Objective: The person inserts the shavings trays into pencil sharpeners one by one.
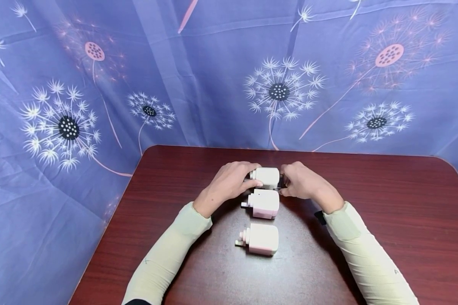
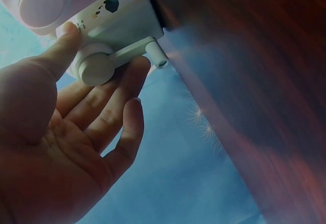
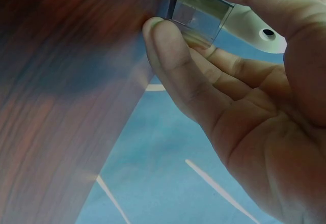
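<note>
Three small hand-crank pencil sharpeners stand in a column on the table. My left hand (image 1: 230,180) grips the farthest, a white pencil sharpener (image 1: 267,176), at its crank end, thumb on the near side and fingers on the far side. Its crank handle (image 2: 130,52) sticks out past those fingers in the left wrist view. From the other end my right hand (image 1: 303,182) holds the clear shavings drawer (image 3: 198,12) between thumb and fingers. A dark round hole shows in the white end face (image 3: 257,30) beside the drawer.
Close in front are a pale pink pencil sharpener (image 1: 266,203) and, nearer me, another pinkish one (image 1: 263,238), both with cranks to the left. The dark red wooden table (image 1: 385,212) ends at a blue dandelion-print cloth (image 1: 221,84) behind and at the left.
</note>
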Action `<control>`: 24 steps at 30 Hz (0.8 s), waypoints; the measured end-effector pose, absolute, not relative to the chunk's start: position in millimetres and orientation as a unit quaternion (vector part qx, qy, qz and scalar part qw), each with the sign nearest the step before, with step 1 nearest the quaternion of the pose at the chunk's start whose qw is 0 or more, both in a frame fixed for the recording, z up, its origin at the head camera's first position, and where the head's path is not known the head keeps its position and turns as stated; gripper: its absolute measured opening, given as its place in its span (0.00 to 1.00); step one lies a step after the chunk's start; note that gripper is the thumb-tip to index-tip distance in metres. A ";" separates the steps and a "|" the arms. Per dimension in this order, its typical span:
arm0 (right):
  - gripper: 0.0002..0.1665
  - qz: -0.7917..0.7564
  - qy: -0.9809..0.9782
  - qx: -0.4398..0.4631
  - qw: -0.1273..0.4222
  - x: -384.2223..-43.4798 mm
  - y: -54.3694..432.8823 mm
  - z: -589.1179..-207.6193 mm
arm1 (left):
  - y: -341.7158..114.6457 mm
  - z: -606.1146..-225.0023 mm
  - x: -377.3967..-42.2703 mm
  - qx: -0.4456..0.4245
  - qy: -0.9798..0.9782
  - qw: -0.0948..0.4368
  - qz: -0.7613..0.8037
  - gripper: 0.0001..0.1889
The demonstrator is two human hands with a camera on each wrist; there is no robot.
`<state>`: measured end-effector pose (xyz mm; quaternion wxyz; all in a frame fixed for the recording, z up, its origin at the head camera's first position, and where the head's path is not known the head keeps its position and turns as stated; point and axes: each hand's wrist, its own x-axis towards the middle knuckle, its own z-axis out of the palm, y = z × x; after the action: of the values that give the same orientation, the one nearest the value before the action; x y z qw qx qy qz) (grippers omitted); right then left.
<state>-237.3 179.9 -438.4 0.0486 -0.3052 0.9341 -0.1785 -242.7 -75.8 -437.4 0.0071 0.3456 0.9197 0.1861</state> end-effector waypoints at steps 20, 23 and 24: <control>0.17 -0.171 0.933 -0.314 0.041 -238.8 176.0 -435.8 | -75.6 -437.9 -243.3 0.357 0.915 0.000 0.189 0.22; 0.17 -0.171 0.933 -0.316 0.040 -239.2 175.3 -435.8 | -75.9 -437.4 -243.2 0.357 0.915 0.002 0.188 0.22; 0.17 -0.171 0.932 -0.316 0.040 -239.2 175.1 -435.8 | -76.0 -437.2 -243.1 0.357 0.915 0.002 0.188 0.22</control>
<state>-239.2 175.1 -435.8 0.0395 -0.3155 0.9325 -0.1714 -243.1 -76.0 -437.2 0.0025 0.3570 0.9150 0.1878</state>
